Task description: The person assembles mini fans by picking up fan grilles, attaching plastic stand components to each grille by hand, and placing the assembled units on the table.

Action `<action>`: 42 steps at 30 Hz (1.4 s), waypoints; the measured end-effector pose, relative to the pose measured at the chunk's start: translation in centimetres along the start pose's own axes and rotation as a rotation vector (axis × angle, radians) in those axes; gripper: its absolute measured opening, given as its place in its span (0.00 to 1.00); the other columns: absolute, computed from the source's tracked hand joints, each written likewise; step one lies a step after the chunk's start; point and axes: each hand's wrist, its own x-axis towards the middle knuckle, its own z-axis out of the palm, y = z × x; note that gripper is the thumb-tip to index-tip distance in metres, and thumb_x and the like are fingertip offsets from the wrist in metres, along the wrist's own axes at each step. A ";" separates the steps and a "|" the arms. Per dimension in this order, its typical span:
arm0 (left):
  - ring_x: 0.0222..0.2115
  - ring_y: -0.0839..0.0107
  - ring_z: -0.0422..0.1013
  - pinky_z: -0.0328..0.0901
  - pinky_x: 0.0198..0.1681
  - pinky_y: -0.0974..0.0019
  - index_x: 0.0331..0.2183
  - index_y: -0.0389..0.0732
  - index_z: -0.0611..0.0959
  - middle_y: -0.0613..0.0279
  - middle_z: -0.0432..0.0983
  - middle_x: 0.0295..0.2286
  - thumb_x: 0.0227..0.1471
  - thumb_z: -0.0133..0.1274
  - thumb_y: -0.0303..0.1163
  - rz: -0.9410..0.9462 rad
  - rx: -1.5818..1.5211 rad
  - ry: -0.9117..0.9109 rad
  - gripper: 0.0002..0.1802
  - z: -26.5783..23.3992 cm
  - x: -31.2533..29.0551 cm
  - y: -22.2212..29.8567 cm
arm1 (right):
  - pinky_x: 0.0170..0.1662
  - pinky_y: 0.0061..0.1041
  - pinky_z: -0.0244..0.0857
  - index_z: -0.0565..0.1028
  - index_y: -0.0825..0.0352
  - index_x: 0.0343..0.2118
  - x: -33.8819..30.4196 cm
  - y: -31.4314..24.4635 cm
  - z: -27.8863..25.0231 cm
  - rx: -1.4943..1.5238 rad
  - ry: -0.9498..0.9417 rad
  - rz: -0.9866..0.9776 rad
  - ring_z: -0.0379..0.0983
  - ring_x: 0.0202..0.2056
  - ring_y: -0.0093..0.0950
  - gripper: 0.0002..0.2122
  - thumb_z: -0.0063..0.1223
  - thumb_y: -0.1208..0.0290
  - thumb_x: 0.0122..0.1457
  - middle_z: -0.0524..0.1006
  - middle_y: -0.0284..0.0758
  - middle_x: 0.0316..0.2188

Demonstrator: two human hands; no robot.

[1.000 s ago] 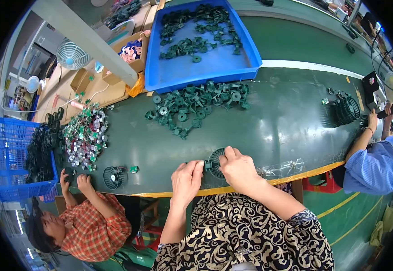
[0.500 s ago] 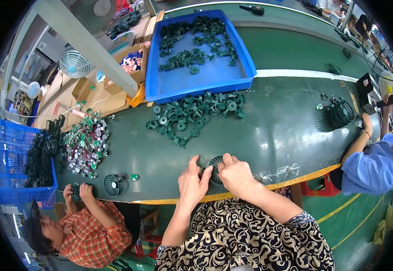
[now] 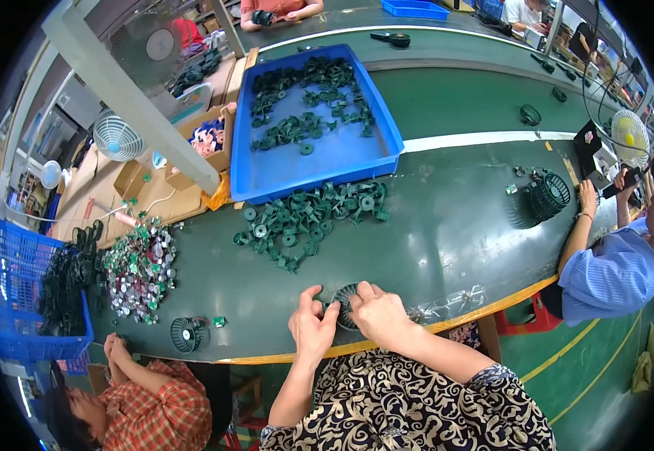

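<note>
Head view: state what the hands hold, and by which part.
A dark green, round slatted fan cage: the right hand holds it by its right side; the left hand is at its left edge, but whether it grips cannot be told.

The left hand (image 3: 313, 327), right hand (image 3: 379, 314) and a fan wheel (image 3: 346, 301) block part of the near edge. Open counter (image 3: 432, 225) runs rightward to dark wheels (image 3: 549, 197); green parts (image 3: 289, 225) and a blue tray (image 3: 278, 164) bar its far left.

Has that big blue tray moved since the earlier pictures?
No. The blue tray sits in the same place against the grey post and the white strip; only the camera's view has shifted.
</note>
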 end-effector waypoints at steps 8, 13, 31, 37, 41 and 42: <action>0.21 0.61 0.71 0.67 0.29 0.55 0.54 0.38 0.74 0.63 0.70 0.18 0.48 0.69 0.41 0.045 0.080 -0.048 0.36 0.1 0.4 1.0 | 0.34 0.36 0.76 0.78 0.68 0.31 0.3 0.5 0.3 0.039 0.012 0.044 0.79 0.37 0.38 0.09 0.64 0.70 0.50 0.73 0.40 0.34; 0.21 0.58 0.71 0.67 0.29 0.54 0.57 0.37 0.70 0.62 0.70 0.19 0.48 0.68 0.39 0.063 0.092 -0.003 0.38 0.7 0.3 0.0 | 0.35 0.39 0.76 0.77 0.69 0.33 0.4 0.2 0.1 0.102 0.021 0.065 0.78 0.37 0.40 0.10 0.66 0.71 0.50 0.72 0.41 0.35; 0.27 0.71 0.70 0.68 0.35 0.67 0.52 0.37 0.78 0.62 0.75 0.27 0.53 0.65 0.29 0.106 -0.168 -0.047 0.25 -2.5 0.1 -0.4 | 0.34 0.37 0.75 0.80 0.68 0.36 -0.1 0.8 -1.0 0.123 0.005 0.076 0.79 0.36 0.39 0.12 0.69 0.71 0.49 0.74 0.38 0.35; 0.58 0.50 0.63 0.57 0.63 0.49 0.53 0.38 0.79 0.46 0.70 0.55 0.53 0.62 0.29 0.164 0.576 0.678 0.25 -13.0 1.2 -8.4 | 0.34 0.41 0.73 0.82 0.66 0.39 -2.5 7.5 -4.0 0.025 0.150 0.339 0.79 0.31 0.45 0.14 0.70 0.69 0.49 0.79 0.41 0.36; 0.61 0.42 0.59 0.55 0.64 0.43 0.56 0.40 0.78 0.39 0.64 0.60 0.50 0.62 0.28 0.028 0.856 0.797 0.30 -19.0 1.5 -13.2 | 0.35 0.42 0.72 0.81 0.67 0.41 -4.3 14.0 -6.7 -0.129 0.206 0.466 0.79 0.31 0.44 0.13 0.67 0.69 0.54 0.78 0.43 0.37; 0.61 0.40 0.59 0.54 0.65 0.42 0.57 0.40 0.76 0.39 0.63 0.60 0.50 0.62 0.29 0.023 0.872 0.815 0.31 -19.9 1.6 -14.9 | 0.35 0.41 0.72 0.81 0.68 0.41 -4.6 15.2 -7.3 -0.160 0.253 0.516 0.79 0.31 0.42 0.12 0.66 0.69 0.55 0.78 0.43 0.37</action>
